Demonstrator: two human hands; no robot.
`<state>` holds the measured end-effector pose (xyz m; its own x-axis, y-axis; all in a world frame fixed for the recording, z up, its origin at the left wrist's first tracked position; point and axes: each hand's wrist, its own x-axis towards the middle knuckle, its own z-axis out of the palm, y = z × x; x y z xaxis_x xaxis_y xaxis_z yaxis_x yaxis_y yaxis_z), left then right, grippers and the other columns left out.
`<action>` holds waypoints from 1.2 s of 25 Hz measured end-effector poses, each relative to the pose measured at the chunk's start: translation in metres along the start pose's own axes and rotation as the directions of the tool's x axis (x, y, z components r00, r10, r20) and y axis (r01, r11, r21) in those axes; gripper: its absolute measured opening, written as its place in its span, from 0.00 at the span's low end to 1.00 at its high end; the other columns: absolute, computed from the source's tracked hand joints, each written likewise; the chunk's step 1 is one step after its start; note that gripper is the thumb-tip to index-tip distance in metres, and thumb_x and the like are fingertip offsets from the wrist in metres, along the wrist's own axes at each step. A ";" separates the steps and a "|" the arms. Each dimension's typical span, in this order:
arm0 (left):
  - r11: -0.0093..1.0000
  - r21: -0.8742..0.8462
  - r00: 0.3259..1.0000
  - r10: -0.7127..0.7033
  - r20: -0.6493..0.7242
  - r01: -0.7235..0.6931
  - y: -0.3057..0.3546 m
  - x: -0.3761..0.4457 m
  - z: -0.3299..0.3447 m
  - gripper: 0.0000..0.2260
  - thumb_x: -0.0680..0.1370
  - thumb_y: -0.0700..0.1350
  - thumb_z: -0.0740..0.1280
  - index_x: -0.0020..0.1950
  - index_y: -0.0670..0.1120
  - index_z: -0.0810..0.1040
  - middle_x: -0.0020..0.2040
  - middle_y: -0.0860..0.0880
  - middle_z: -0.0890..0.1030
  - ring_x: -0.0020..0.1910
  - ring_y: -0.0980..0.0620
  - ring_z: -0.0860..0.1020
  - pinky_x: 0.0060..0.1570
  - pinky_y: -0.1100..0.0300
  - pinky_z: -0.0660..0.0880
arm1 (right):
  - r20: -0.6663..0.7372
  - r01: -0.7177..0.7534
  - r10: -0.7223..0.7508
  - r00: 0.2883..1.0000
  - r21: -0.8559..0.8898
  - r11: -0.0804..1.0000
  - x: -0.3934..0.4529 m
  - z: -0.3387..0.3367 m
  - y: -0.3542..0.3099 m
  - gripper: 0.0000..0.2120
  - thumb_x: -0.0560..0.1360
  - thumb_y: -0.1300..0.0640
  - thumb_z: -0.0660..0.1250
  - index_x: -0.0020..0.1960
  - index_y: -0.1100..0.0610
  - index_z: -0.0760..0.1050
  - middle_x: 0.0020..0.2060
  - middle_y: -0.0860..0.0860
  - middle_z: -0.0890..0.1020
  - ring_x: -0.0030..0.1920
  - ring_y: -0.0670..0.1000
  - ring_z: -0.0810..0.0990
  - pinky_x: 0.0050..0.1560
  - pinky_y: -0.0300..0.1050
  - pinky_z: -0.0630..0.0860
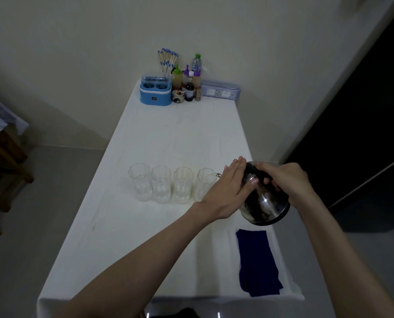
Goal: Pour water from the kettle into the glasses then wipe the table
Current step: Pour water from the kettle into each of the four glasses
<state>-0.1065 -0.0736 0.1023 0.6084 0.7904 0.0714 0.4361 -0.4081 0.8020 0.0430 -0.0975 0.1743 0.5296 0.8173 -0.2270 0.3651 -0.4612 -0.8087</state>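
- Right hand [285, 182] grips the kettle [263, 203] handle, fingers curled round it; left hand [230, 187] presses flat, fingers straight and together, on its side.
- Spout tips into the nearest glass [204, 187], just beyond the left fingertips; three further glasses [160, 184] apparently hold water.
- Wiping remains: blue cloth [257, 262] lies untouched below the hands.

Glossy metal kettle [266, 203], clear glasses [161, 183], matt blue cloth [257, 262], and seemingly fabric-covered white table [164, 138].

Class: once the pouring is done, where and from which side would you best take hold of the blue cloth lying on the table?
Pinch the blue cloth at its near right corner, coming from above with the right hand. It lies flat on the table, so only an edge or corner lifts easily, and that corner sits nearest that hand's side.
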 end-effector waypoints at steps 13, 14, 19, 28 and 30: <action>1.000 -0.017 1.000 -0.007 -0.018 0.007 -0.002 0.002 0.000 0.30 0.84 0.57 0.50 0.80 0.44 0.44 0.81 0.49 0.46 0.79 0.58 0.42 0.75 0.63 0.38 | 0.048 0.018 -0.017 0.999 -0.028 0.999 0.000 -0.001 -0.008 0.23 0.71 0.47 0.75 0.44 0.70 0.84 0.29 0.55 0.79 0.17 0.43 0.69 0.30 0.40 0.69; 1.000 -0.018 1.000 -0.007 -0.018 0.007 -0.002 0.002 0.000 0.30 0.84 0.57 0.50 0.80 0.44 0.44 0.81 0.49 0.46 0.79 0.58 0.42 0.75 0.63 0.38 | 0.047 0.018 -0.017 0.999 -0.032 0.999 0.000 -0.001 -0.008 0.23 0.71 0.47 0.75 0.44 0.69 0.84 0.29 0.55 0.79 0.17 0.43 0.69 0.30 0.41 0.69; 0.999 -0.030 1.000 -0.013 -0.014 0.013 -0.005 0.003 -0.001 0.30 0.84 0.57 0.49 0.80 0.45 0.44 0.81 0.49 0.46 0.78 0.58 0.42 0.74 0.63 0.38 | 0.039 0.020 -0.018 0.999 -0.060 0.998 0.002 0.000 -0.010 0.22 0.70 0.45 0.75 0.43 0.67 0.85 0.30 0.55 0.81 0.19 0.44 0.70 0.30 0.41 0.70; 0.999 -0.044 1.000 -0.016 -0.020 0.015 -0.007 0.003 -0.001 0.30 0.83 0.58 0.49 0.80 0.45 0.44 0.81 0.50 0.46 0.78 0.58 0.42 0.76 0.61 0.39 | 0.054 0.014 -0.011 0.998 -0.063 0.998 0.004 0.001 -0.011 0.22 0.69 0.44 0.76 0.40 0.65 0.85 0.29 0.53 0.81 0.23 0.47 0.72 0.35 0.47 0.74; 0.999 -0.048 1.000 -0.018 -0.021 0.017 -0.008 0.003 -0.002 0.30 0.83 0.58 0.49 0.80 0.45 0.44 0.81 0.50 0.46 0.78 0.59 0.42 0.75 0.62 0.39 | 0.053 0.019 -0.016 0.998 -0.067 0.998 0.004 0.002 -0.011 0.22 0.70 0.44 0.76 0.38 0.65 0.84 0.26 0.52 0.80 0.22 0.47 0.72 0.34 0.47 0.74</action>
<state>-0.1094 -0.0677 0.0970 0.5862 0.8072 0.0691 0.4143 -0.3719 0.8307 0.0395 -0.0881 0.1813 0.4822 0.8417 -0.2429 0.4258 -0.4675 -0.7747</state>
